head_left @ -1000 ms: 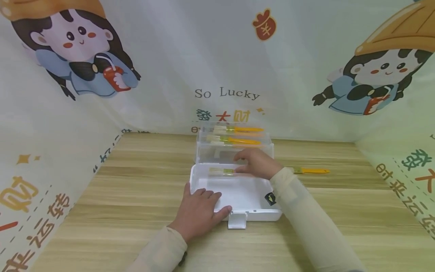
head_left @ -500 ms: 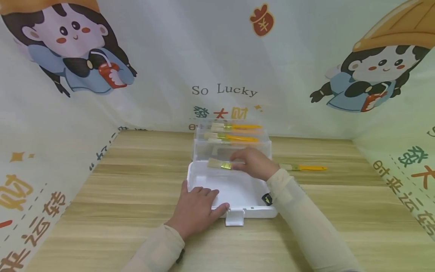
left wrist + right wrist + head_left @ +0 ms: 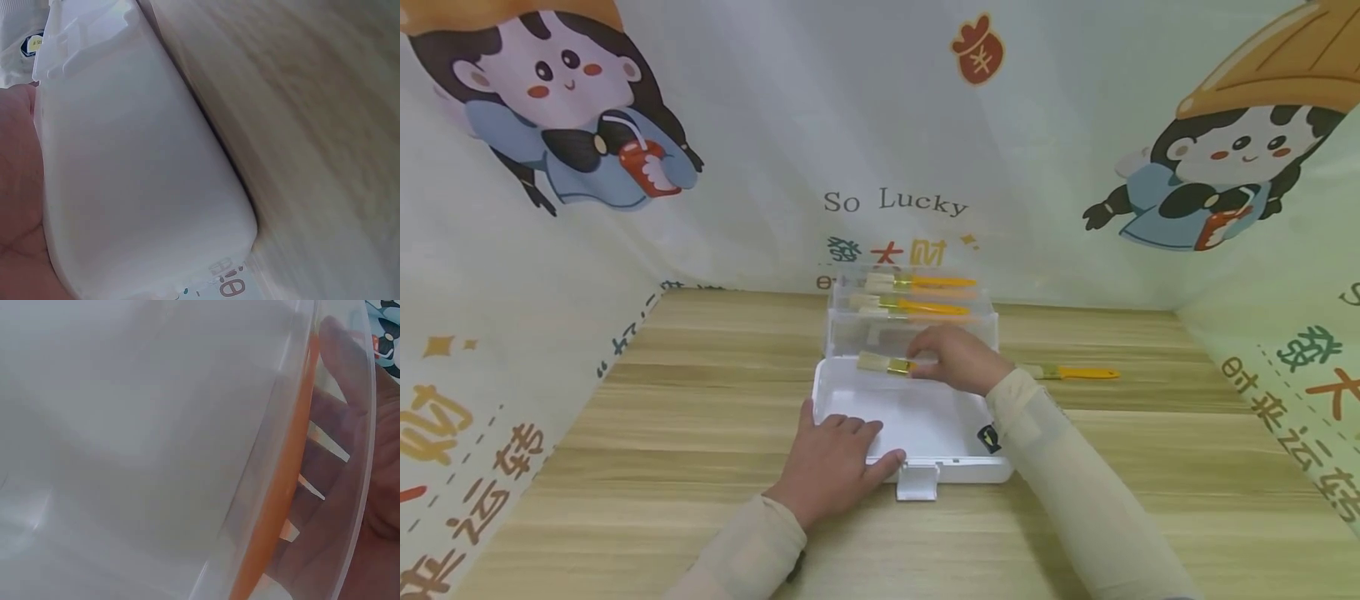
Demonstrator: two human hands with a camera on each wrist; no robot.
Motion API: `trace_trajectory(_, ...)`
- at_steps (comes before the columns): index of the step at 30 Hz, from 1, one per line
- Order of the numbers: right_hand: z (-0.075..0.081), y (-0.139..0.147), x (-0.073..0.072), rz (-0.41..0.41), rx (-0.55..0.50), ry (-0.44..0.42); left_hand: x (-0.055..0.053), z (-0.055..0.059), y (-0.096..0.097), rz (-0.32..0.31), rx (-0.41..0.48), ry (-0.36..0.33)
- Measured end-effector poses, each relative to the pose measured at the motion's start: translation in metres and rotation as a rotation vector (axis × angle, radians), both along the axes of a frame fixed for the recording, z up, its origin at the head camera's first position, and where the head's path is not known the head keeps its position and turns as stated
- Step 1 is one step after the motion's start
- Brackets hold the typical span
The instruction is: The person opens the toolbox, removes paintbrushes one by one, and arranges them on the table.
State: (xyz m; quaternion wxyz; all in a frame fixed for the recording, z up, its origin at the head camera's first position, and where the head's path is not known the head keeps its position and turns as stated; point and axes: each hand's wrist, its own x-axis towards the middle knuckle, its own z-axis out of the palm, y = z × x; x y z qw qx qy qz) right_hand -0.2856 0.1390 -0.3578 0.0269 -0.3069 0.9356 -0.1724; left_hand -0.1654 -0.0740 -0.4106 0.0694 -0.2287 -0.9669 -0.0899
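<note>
A white box with its hinged lid opened stands on the table; the white bin (image 3: pixel 925 417) faces me. My right hand (image 3: pixel 966 362) pinches a paintbrush (image 3: pixel 883 363) with pale bristles and a gold-coloured ferrule, over the bin's back edge. Its handle is mostly hidden by the fingers in the head view. The right wrist view shows this hand (image 3: pixel 337 469) through clear plastic, beside an orange handle (image 3: pixel 281 487). My left hand (image 3: pixel 835 467) rests on the front left corner of the bin, fingers extended over the rim; the palm (image 3: pixel 19 206) lies along its wall.
Behind the bin rise translucent tiers (image 3: pixel 917 329) with yellow-handled brushes (image 3: pixel 932 308) lying in them. Another paintbrush (image 3: pixel 1086 373) lies on the table right of the box, partly behind the right sleeve. A latch (image 3: pixel 917 483) juts from the bin's front. Printed cloth walls (image 3: pixel 775 125) enclose the table.
My right hand has lifted the paintbrush from within the white bin up toward its back edge. During the last half second it has barely moved. The left hand stays on the corner.
</note>
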Motion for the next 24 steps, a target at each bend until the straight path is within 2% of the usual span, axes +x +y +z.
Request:
trace_trajectory(5,0.0001,-0.0016,0.0017,0.018,-0.03,0.018,0.0003,0.0001,0.0001,0.007,-0.002,0.01)
trace_trajectory(12,-0.0004,-0.0017,0.005,-0.013,-0.032,-0.008,0.0005,0.0,0.001,0.004,-0.001,-0.003)
trace_trajectory(24,-0.0002,-0.0017,0.0036,0.017,-0.05,0.015,0.0002,-0.0009,0.0011,0.007,-0.007,0.01)
